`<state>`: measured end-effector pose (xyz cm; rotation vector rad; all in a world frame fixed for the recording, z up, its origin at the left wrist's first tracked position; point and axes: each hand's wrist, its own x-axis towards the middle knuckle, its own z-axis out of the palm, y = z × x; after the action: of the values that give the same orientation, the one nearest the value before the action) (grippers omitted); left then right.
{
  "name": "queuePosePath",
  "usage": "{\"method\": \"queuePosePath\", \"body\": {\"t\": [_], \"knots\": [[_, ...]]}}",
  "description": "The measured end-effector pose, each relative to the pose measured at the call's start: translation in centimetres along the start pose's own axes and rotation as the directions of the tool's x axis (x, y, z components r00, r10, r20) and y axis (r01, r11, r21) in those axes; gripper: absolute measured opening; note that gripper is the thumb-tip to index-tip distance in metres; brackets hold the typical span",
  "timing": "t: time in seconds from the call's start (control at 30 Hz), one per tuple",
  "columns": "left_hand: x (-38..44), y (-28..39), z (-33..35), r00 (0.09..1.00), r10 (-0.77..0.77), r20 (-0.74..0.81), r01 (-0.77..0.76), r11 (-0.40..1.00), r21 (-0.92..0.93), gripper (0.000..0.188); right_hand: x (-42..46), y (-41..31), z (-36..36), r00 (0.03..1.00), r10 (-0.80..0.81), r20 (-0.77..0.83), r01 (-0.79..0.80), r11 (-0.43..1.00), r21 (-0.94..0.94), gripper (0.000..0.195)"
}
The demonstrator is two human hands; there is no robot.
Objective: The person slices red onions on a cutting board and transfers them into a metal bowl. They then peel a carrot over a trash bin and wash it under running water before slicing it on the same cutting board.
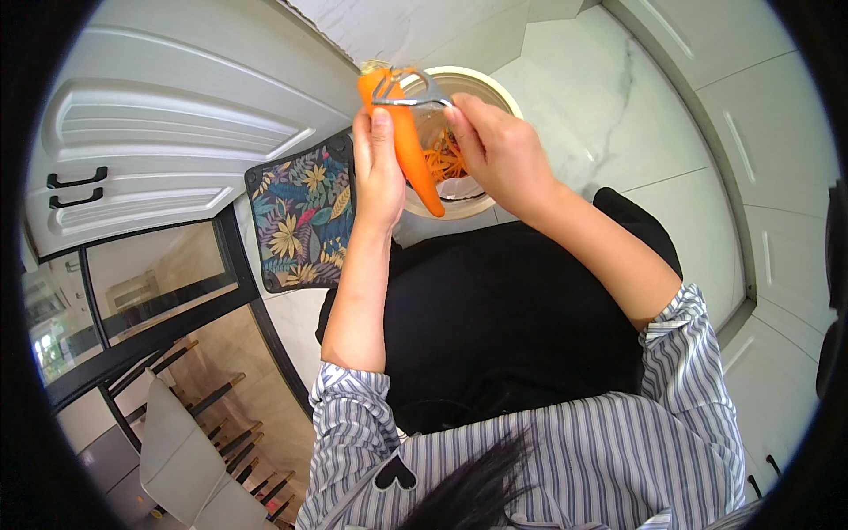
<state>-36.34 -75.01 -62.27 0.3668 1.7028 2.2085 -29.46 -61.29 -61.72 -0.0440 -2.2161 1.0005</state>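
A large orange carrot (412,149) slants over a round bin, its stem end at the top and its tip pointing down. My left hand (381,165) grips it from the left side, thumb on the carrot's upper part. In my right hand (507,156) is a metal Y-shaped vegetable peeler (429,86), whose head lies across the carrot near the stem end. Bits of orange peel cling about the peeler. Below, the cream-rimmed bin (507,96) holds orange peel strips (445,158) and a liner that looks like clear plastic.
A stool or mat with a leaf-patterned top (301,215) stands left of the bin, beside white cabinet doors (179,126) with black handles. More white cabinets (748,146) line the right side. A black-framed glass door (162,285) and a dining table (182,450) are at lower left.
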Motion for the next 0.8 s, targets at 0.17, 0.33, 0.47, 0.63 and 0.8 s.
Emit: {"method": "queuePosePath", "body": {"t": [0.17, 0.33, 0.47, 0.63, 0.8], "knots": [[1.7, 1.2, -1.4, 0.987, 0.104, -0.122, -0.114, 0.990, -0.077, 0.040, -1.9, -0.7, 0.7, 0.994, -0.031, 0.102, 0.037, 0.998, -0.060, 0.012], [2.8, 1.2, -1.9, 0.935, 0.194, -0.297, -0.225, 0.972, -0.074, 0.039, -3.3, 0.1, 0.7, 0.967, -0.008, 0.255, 0.047, 0.988, -0.148, 0.013], [5.0, 0.6, -6.1, 0.822, 0.321, -0.471, -0.373, 0.928, -0.019, 0.041, -5.6, 2.0, 1.2, 0.899, 0.101, 0.426, 0.025, 0.959, -0.281, 0.018], [4.8, 1.4, -9.1, 0.851, 0.180, -0.493, -0.332, 0.912, -0.241, 0.048, -4.8, 2.9, -0.1, 0.752, 0.355, 0.556, -0.406, 0.913, -0.034, 0.028], [4.4, 1.3, -8.9, 0.948, 0.053, -0.315, -0.198, 0.872, -0.448, 0.048, -1.9, 1.6, -1.6, 0.727, 0.407, 0.553, -0.552, 0.825, 0.118, 0.033]]}}
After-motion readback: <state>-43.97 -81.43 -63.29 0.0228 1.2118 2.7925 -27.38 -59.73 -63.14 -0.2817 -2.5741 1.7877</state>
